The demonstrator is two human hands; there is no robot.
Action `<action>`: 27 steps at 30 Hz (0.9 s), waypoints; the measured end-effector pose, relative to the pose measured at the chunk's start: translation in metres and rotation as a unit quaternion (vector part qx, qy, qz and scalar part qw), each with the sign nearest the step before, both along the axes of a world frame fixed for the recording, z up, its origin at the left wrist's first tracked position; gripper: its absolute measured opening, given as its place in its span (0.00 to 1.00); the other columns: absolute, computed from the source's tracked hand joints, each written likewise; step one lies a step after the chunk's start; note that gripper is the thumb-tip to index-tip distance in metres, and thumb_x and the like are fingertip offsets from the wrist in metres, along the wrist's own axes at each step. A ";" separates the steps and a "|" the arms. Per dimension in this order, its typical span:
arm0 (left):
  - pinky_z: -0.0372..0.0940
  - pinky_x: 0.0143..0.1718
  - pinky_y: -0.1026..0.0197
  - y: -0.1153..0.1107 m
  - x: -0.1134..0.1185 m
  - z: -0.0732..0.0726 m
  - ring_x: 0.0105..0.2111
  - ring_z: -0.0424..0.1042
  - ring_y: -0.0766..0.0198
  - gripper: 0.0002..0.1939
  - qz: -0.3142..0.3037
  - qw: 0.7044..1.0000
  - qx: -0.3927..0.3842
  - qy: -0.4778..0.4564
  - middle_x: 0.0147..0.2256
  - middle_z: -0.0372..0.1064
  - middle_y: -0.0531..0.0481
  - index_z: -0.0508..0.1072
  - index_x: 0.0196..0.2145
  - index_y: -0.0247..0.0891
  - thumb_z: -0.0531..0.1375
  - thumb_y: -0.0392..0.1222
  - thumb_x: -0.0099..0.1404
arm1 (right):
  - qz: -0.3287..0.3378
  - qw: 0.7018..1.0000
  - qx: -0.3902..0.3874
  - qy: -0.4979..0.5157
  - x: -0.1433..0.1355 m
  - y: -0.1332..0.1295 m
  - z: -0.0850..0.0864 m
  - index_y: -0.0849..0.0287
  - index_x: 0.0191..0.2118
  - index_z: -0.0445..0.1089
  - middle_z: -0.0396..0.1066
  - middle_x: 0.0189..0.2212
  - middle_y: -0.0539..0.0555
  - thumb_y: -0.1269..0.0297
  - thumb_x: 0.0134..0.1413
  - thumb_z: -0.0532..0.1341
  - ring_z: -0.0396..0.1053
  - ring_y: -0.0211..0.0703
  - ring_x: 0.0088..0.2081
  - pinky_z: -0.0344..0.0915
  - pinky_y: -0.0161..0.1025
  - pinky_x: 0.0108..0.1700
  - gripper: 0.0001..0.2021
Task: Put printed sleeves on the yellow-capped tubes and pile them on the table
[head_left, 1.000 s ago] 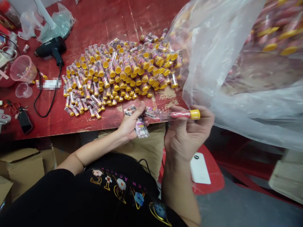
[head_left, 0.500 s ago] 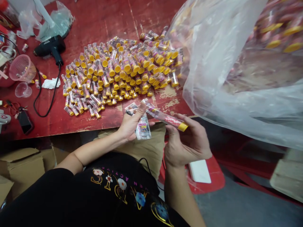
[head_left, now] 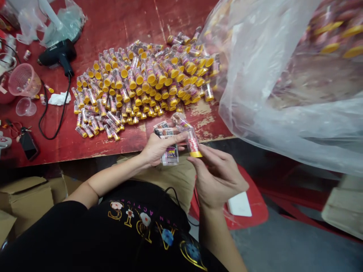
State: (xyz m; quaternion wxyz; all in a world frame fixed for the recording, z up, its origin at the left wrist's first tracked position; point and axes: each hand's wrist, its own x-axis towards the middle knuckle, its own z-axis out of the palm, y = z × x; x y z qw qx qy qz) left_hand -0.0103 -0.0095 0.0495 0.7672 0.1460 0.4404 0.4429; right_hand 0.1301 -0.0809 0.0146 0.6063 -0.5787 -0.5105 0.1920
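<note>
My left hand (head_left: 157, 148) is closed on several flat, clear plastic sleeves (head_left: 170, 155) with dark and purple print, partly fanned out between thumb and fingers. Its thumb reaches the side of a clear tube (head_left: 193, 140) with a yellow cap and red-and-white contents. My right hand (head_left: 218, 175) pinches this tube near its capped end, thumb and fingers on either side. A clear, printed film piece (head_left: 180, 120) shows at the tube's far end; whether it is around the tube or only against it, I cannot tell. Both hands are just off the table's front edge.
A large heap of yellow-capped tubes (head_left: 141, 83) covers the middle of the red table (head_left: 121, 22). To its left lie a black heat gun (head_left: 58, 56) with its cord, a pink basket (head_left: 24, 81) and a phone (head_left: 29, 145). A big clear bag (head_left: 249, 87) bulges at right.
My right hand has moved left with the tube, bringing it against my left thumb. The tube now stands steeper, its capped end towards me. The left hand keeps its hold on the sleeves.
</note>
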 end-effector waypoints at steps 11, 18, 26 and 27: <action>0.74 0.33 0.64 0.002 -0.003 0.007 0.34 0.82 0.61 0.23 -0.035 0.999 0.010 0.040 0.39 0.81 0.47 0.78 0.43 0.37 0.79 0.40 0.52 | 0.002 0.970 -0.114 0.216 -0.009 0.009 0.006 0.55 0.41 0.85 0.82 0.33 0.53 0.49 0.49 0.77 0.77 0.40 0.30 0.77 0.41 0.34 0.18; 0.73 0.33 0.63 -0.002 -0.005 0.004 0.34 0.79 0.62 0.27 -0.062 0.997 0.027 0.036 0.37 0.80 0.46 0.79 0.38 0.35 0.82 0.47 0.45 | 0.028 0.987 -0.026 0.155 -0.005 0.015 0.014 0.49 0.51 0.83 0.79 0.41 0.53 0.59 0.52 0.77 0.78 0.41 0.38 0.79 0.42 0.41 0.19; 0.72 0.30 0.65 -0.009 -0.005 0.021 0.30 0.75 0.66 0.33 -0.102 0.993 0.039 0.048 0.35 0.79 0.50 0.81 0.44 0.36 0.83 0.41 0.40 | -0.007 0.999 -0.038 0.032 0.001 0.016 0.025 0.48 0.44 0.85 0.72 0.34 0.50 0.59 0.57 0.74 0.70 0.37 0.33 0.68 0.37 0.30 0.09; 0.72 0.30 0.65 -0.010 -0.005 0.022 0.30 0.75 0.66 0.34 -0.102 0.993 0.039 0.048 0.34 0.79 0.50 0.82 0.46 0.37 0.83 0.41 0.40 | -0.022 0.999 -0.033 0.030 -0.001 0.016 0.025 0.48 0.43 0.86 0.71 0.33 0.50 0.59 0.56 0.75 0.69 0.37 0.33 0.66 0.37 0.30 0.08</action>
